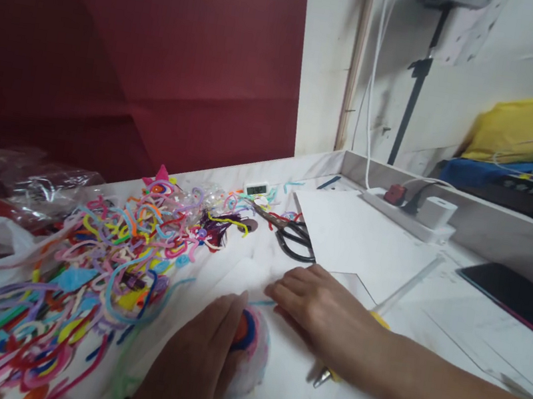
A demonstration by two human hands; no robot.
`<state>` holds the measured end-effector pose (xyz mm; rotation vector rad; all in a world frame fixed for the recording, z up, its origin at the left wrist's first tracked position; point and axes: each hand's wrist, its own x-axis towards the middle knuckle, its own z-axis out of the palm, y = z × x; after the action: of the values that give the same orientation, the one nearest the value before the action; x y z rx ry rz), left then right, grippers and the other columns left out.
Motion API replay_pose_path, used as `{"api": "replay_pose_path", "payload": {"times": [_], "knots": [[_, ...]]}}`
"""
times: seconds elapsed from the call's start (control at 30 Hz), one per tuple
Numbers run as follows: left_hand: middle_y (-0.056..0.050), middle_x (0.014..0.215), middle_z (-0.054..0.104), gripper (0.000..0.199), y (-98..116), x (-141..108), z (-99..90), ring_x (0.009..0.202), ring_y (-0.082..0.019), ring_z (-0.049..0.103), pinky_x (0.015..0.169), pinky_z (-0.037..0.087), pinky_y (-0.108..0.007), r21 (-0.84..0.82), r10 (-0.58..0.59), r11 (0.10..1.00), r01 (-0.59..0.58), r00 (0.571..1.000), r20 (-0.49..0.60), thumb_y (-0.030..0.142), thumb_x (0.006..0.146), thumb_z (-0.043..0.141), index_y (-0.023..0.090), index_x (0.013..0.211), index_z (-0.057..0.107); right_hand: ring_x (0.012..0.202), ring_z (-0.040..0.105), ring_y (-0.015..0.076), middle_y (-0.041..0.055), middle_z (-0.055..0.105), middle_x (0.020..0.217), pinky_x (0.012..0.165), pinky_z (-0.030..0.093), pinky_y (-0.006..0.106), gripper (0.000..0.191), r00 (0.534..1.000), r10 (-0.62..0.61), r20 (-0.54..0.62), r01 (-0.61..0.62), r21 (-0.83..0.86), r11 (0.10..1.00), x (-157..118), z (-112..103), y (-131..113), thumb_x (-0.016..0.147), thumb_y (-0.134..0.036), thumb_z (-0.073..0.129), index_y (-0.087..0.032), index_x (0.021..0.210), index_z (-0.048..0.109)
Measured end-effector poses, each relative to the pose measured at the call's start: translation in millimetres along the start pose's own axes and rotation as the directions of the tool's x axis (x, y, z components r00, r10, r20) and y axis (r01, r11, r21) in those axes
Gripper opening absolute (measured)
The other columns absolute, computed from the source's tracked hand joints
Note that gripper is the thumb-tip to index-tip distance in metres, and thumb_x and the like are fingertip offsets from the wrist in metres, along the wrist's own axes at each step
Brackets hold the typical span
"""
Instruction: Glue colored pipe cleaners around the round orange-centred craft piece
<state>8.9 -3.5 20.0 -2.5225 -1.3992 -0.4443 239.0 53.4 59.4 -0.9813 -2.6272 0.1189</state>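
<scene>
My left hand (202,351) lies over the left side of a round piece (259,353) with an orange-red centre and blue and pink rings around it. Its fingers are pressed together against this disc and partly hide it. My right hand (312,308) is just above and to the right, fingers curled down at the end of a short light blue strip (261,302), which looks like pipe cleaner. The fingertips are partly hidden. Below the right wrist is a yellow tool with a silver tip (322,377), mostly covered by the forearm.
A heap of colourful pipe cleaners (139,233) spreads across the left. Black-handled scissors (293,237) lie beyond my hands, beside white paper (352,233). A clear rod (410,283), a phone (518,300) and a power strip (424,224) are on the right.
</scene>
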Motion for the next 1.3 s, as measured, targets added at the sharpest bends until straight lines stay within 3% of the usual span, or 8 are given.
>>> {"api": "replay_pose_path", "payload": {"times": [0.13,0.33,0.57,0.83,1.03,1.3], "knots": [[-0.014,0.14,0.057,0.05,1,-1,-0.5,0.123,-0.027,0.06,0.099,0.055,-0.039,-0.016,0.0,1.0,-0.001,1.0,-0.007,0.031,0.098,0.043,0.017,0.146,0.04,0.071,0.058,0.0183,0.0031,0.066,0.078,0.074,0.04,0.034,0.018,0.999,0.009,0.049,-0.009,0.011,1.0,2,7,-4,0.098,-0.014,0.046,-0.018,0.086,0.06],[-0.015,0.134,0.061,0.047,5,6,-3.2,0.119,-0.027,0.062,0.097,0.056,-0.039,-0.037,0.035,0.999,-0.037,0.998,-0.044,0.033,0.1,0.035,0.013,0.142,0.043,0.067,0.06,0.0163,0.0014,0.066,0.078,0.059,0.036,0.028,0.015,0.99,0.105,0.092,-0.112,0.075,0.991,-9,12,-14,0.093,-0.012,0.052,-0.019,0.083,0.061],[-0.015,0.131,0.063,0.042,3,11,-6.2,0.117,-0.027,0.063,0.096,0.057,-0.04,-0.078,0.069,0.995,-0.07,0.998,-0.016,0.033,0.1,0.035,0.013,0.134,0.051,0.063,0.063,0.0164,0.0029,0.068,0.074,0.054,0.033,0.026,0.017,0.961,0.238,0.138,-0.257,0.145,0.955,-8,14,-29,0.087,-0.008,0.054,-0.018,0.08,0.065],[-0.019,0.133,0.059,0.043,3,15,-9.8,0.122,-0.029,0.059,0.099,0.054,-0.045,-0.188,0.073,0.981,-0.051,0.991,0.115,0.031,0.101,0.031,0.011,0.134,0.049,0.059,0.062,0.0138,0.0018,0.069,0.072,0.054,0.037,0.024,0.018,0.934,0.343,0.104,-0.358,0.254,0.898,-17,25,-44,0.087,-0.013,0.051,-0.019,0.075,0.061],[-0.02,0.13,0.06,0.041,6,15,-8.8,0.12,-0.031,0.06,0.096,0.055,-0.049,-0.154,0.066,0.987,-0.053,0.995,0.076,0.028,0.1,0.031,0.009,0.131,0.049,0.063,0.065,0.0178,0.0048,0.069,0.077,0.057,0.043,0.027,0.019,0.924,0.375,0.078,-0.381,0.297,0.876,-26,35,-53,0.089,-0.017,0.045,-0.019,0.082,0.063],[-0.019,0.127,0.062,0.04,7,17,-7.7,0.117,-0.03,0.062,0.093,0.057,-0.048,-0.099,0.061,0.994,-0.055,0.996,0.068,0.014,0.092,0.036,0.01,0.13,0.049,0.066,0.065,0.0179,0.0056,0.069,0.077,0.058,0.045,0.026,0.021,0.908,0.418,0.023,-0.374,0.491,0.787,-30,44,-66,0.09,-0.023,0.043,-0.021,0.084,0.063]]}}
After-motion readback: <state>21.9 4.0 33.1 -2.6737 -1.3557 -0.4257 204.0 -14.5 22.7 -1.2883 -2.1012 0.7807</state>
